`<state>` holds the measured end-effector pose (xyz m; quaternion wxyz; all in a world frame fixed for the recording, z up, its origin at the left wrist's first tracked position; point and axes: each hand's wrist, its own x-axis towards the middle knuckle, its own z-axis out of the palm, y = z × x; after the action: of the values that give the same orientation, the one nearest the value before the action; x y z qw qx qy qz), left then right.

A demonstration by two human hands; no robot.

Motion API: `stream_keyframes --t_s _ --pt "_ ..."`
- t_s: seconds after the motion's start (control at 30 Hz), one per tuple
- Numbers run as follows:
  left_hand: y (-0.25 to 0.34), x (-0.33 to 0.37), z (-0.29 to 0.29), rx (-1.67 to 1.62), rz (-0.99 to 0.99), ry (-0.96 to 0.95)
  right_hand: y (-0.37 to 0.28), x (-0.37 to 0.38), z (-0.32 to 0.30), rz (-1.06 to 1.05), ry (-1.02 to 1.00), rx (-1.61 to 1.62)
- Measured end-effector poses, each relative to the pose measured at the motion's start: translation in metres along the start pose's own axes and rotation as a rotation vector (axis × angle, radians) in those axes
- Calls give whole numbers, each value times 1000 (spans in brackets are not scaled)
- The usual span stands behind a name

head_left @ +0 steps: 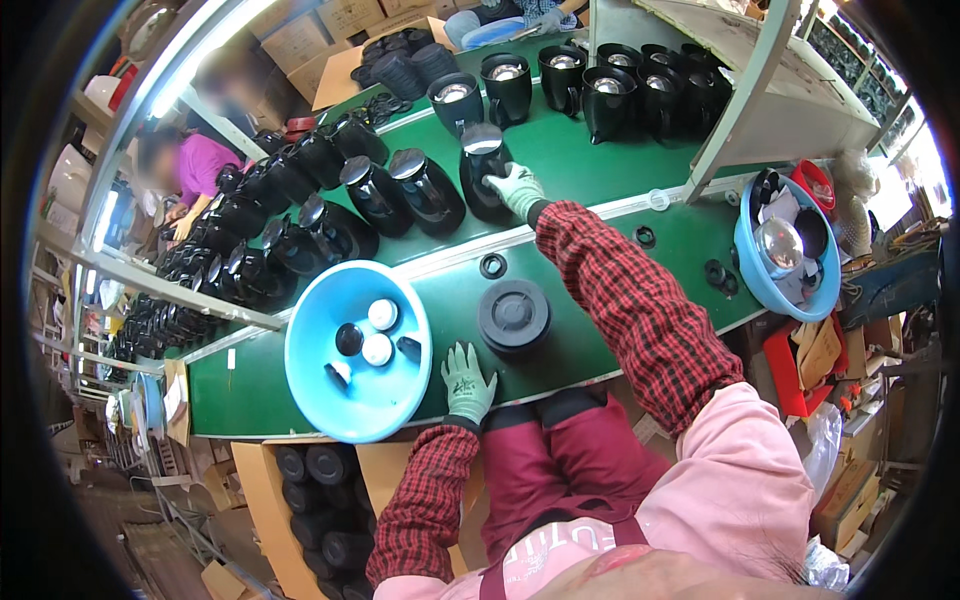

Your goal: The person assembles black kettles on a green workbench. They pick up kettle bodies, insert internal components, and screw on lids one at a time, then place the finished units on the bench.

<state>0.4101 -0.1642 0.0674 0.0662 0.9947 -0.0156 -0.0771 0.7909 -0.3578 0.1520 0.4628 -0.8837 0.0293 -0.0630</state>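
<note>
the green bench [585, 345] spans the scene. under its near left edge, a cardboard box [258, 500] holds black round parts [326, 463]. the right basin [750, 263] carries a silvery dome [778, 247] and paper scraps [782, 207]. covered jugs [427, 192] crowd far left and open-topped jugs [607, 105] stand far right, so the work looks part done, the open ones left. the right hand [517, 190] grips a black jug [481, 185], mid-bench, at its right side; the left hand [467, 384] lies spread beside the left basin [318, 300], which contains white caps [383, 314] and black pieces [349, 340].

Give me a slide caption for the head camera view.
Gloved right hand on a black jug, left hand open beside a blue basin.
</note>
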Motion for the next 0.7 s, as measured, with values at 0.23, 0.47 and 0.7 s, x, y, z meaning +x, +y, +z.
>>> stream_keyframes --t_s 0.23,0.47,0.7 --pt "-12 -7 12 -111 -3 159 3 65 -63 74 -176 -40" --pt "-21 -5 19 -166 -28 196 51 195 -125 -117 488 -1017" --pt "-24 -6 15 -177 -62 149 -10 234 -46 -599 195 -816"
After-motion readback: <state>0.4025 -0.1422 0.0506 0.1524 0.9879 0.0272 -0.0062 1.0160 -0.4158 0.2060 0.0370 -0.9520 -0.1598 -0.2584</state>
